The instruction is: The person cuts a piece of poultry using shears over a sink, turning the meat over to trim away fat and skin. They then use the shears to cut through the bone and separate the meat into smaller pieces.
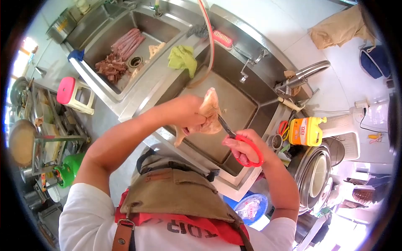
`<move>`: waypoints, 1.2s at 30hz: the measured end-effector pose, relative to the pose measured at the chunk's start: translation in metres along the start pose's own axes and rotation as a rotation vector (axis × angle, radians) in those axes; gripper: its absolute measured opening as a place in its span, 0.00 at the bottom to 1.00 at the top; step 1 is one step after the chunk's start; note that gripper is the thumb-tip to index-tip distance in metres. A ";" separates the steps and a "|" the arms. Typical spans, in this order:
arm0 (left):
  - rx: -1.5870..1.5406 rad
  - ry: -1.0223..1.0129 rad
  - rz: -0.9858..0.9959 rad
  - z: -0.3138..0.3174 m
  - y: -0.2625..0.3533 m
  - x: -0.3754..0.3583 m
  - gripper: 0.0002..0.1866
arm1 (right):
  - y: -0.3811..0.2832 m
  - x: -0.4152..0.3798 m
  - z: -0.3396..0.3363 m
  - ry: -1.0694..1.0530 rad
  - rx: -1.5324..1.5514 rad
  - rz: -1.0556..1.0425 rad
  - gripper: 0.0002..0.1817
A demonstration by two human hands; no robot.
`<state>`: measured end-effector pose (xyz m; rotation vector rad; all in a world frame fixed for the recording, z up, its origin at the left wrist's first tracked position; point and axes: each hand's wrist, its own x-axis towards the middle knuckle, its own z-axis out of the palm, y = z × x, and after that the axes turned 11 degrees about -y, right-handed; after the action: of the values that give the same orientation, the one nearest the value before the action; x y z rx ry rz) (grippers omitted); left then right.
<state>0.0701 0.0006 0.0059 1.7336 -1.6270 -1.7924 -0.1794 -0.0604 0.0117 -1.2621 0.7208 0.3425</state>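
A pale piece of poultry (pixel 212 119) hangs over the right-hand steel sink (pixel 228 98). My left hand (pixel 189 112) is closed around its left side, and a narrow end of the meat sticks out below the hand. In my right hand (pixel 247 147) are scissors (pixel 259 155) with red handles, my fingers through the loops. Their dark blades point up and left and touch the right side of the meat. The blade tips are hidden at the meat.
The left sink (pixel 144 25) holds reddish meat (pixel 112 67). A green cloth (pixel 183 58) lies over the divider. The faucet (pixel 303 76), a yellow jug (pixel 306 131) and stacked metal basins (pixel 312 173) are on the right. A red-topped stool (pixel 66 90) stands at left.
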 end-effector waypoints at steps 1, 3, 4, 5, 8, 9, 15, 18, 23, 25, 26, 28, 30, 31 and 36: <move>0.110 0.038 0.104 0.001 -0.011 0.007 0.11 | 0.002 -0.003 -0.004 -0.045 0.025 0.009 0.17; 0.274 0.097 0.241 -0.003 -0.031 0.019 0.12 | 0.000 -0.008 -0.013 -0.128 0.070 0.019 0.18; 0.326 0.119 0.271 -0.008 -0.030 0.017 0.13 | -0.004 -0.010 -0.012 -0.144 0.047 0.051 0.20; 0.315 0.118 0.223 -0.015 -0.028 0.012 0.13 | -0.002 -0.010 -0.009 -0.136 0.069 0.038 0.20; 0.019 0.122 0.224 -0.019 -0.030 0.003 0.12 | 0.008 -0.007 -0.001 -0.119 0.095 0.000 0.21; -0.125 0.120 0.246 -0.019 -0.032 0.003 0.12 | 0.010 -0.006 0.001 -0.118 0.079 -0.005 0.21; -0.133 0.164 0.290 -0.013 -0.031 0.006 0.13 | 0.010 -0.001 0.012 -0.079 0.079 -0.058 0.20; -0.133 0.168 0.254 -0.015 -0.033 0.008 0.13 | 0.012 -0.005 0.013 -0.088 0.063 -0.107 0.20; -0.073 0.150 0.240 -0.011 -0.036 0.015 0.14 | 0.017 -0.002 0.012 -0.081 0.048 -0.058 0.21; -0.054 0.135 0.213 -0.010 -0.030 0.014 0.14 | 0.020 0.003 0.009 -0.089 0.029 -0.037 0.21; -0.052 0.127 0.185 -0.009 -0.024 0.011 0.14 | 0.020 0.005 0.008 -0.091 0.021 -0.064 0.21; -0.029 0.122 0.165 -0.002 -0.021 0.011 0.14 | 0.020 0.009 0.008 -0.093 0.005 -0.119 0.20; 0.012 0.129 0.184 0.008 -0.027 0.021 0.13 | 0.017 0.012 0.010 -0.091 0.039 -0.127 0.20; -0.025 0.135 0.201 0.009 -0.029 0.022 0.13 | 0.015 0.013 0.010 -0.091 0.055 -0.133 0.20; -0.090 0.157 0.113 0.003 -0.039 0.026 0.14 | 0.018 0.005 0.010 -0.115 0.034 -0.124 0.20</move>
<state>0.0806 -0.0012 -0.0398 1.6628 -1.5251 -1.6094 -0.1838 -0.0466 -0.0039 -1.2381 0.5455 0.2979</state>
